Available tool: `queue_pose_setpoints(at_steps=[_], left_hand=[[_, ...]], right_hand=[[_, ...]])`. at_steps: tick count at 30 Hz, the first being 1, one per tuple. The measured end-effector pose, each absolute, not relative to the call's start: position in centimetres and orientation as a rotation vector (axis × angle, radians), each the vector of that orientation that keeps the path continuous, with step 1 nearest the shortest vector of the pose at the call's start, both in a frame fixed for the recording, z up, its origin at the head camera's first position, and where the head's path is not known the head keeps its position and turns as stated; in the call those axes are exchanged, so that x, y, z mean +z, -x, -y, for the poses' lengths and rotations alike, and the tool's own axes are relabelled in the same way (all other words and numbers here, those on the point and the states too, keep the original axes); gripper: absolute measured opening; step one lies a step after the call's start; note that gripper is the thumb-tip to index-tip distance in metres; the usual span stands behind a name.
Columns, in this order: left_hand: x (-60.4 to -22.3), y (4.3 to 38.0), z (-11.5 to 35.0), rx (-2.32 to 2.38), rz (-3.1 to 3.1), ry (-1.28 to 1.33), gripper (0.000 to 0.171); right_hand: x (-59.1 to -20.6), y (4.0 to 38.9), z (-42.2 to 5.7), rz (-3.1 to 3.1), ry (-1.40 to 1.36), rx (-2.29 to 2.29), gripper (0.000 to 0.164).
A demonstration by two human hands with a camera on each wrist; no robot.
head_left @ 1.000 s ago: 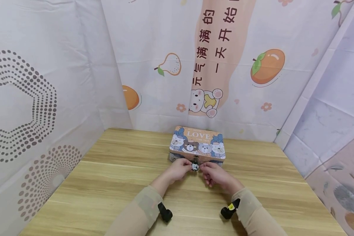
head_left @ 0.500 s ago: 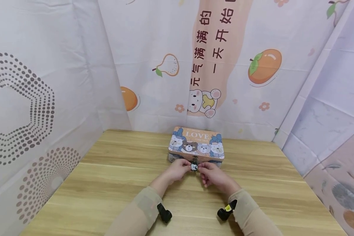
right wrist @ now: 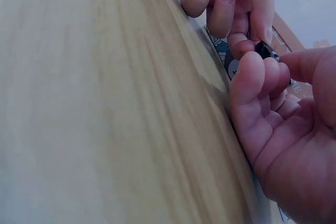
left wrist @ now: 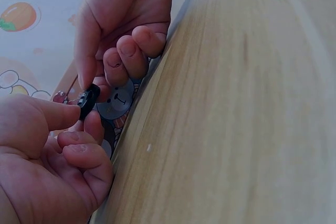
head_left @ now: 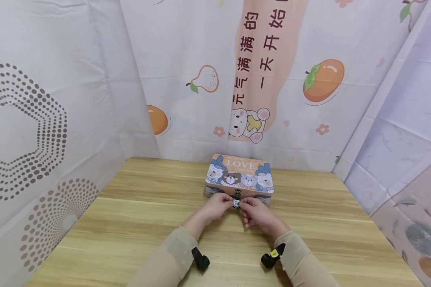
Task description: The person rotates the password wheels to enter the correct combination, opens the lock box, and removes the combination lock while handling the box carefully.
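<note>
While both hands meet at the front of the box (head_left: 239, 175), the left hand (head_left: 215, 207) pinches a small black lock (head_left: 236, 203) between thumb and index finger, its other fingers curled in toward the palm. Right hand (head_left: 260, 215) pinches the same lock from the opposite side, thumb and index nearly together on it, remaining fingers loosely bent. Lock sits just below the metal clasp (head_left: 238, 193), at the middle of the box front; head view shows a white face with dark marks, left wrist view shows ridged, dial-like bands along its edge. Whether it is fastened, cannot tell, fingers cover part of it.

Box is lidded and closed, orange with bears and "LOVE" printed on top, standing toward the far edge of the wood-grain table (head_left: 147, 199). Behind it hangs a white curtain (head_left: 183, 44) with fruit prints and Chinese characters. Beige sleeves (head_left: 158, 261) on both arms, a black wrist camera (head_left: 200, 260) near the left cuff, another near the right, that one with a yellow tag (head_left: 274, 253).
</note>
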State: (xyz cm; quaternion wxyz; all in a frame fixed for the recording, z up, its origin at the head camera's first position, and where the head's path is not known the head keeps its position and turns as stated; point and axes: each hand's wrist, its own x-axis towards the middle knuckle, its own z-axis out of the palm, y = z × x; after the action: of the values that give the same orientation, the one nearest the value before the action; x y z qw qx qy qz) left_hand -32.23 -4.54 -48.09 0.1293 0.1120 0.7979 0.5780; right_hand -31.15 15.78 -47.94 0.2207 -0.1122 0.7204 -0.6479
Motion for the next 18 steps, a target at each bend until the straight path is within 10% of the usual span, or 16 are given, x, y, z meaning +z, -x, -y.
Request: queue_pose_setpoints(at_steps=[18], left_hand=[[-48.31, 32.33, 4.52, 1.709, -2.284, -0.304, 0.015]], right_hand=[[-48.19, 31.28, -15.65, -1.952, 0.285, -1.834, 0.027]])
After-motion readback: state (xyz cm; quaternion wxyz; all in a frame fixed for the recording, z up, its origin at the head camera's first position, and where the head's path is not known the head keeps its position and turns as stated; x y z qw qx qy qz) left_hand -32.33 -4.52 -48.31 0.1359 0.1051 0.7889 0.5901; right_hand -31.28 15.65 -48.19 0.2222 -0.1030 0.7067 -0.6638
